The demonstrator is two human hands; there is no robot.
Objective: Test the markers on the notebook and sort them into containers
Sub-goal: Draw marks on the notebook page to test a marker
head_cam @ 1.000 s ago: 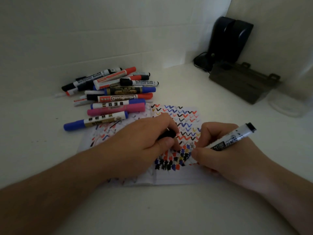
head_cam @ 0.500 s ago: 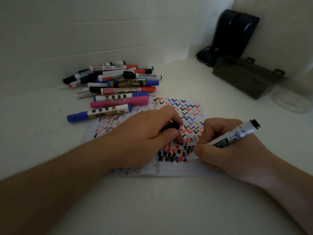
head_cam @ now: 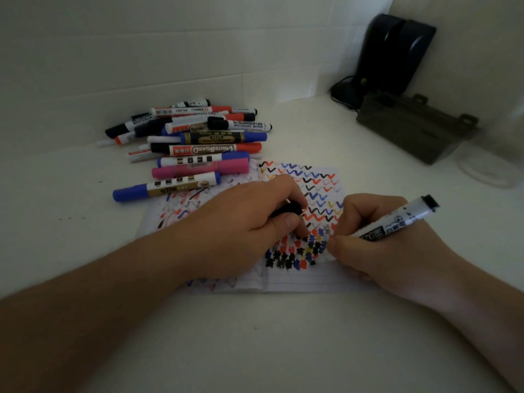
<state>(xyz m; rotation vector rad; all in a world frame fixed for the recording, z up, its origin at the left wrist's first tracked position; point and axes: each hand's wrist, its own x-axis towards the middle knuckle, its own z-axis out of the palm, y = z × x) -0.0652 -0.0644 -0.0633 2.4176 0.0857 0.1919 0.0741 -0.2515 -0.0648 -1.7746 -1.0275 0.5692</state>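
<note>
Right hand grips a black-ended whiteboard marker, fingers curled tight, tip down among the dots on the open notebook at table centre. Left hand presses the page, fingers closed round a black cap. Pile of markers lies just beyond the notebook; dark container and clear container wait far right.
</note>
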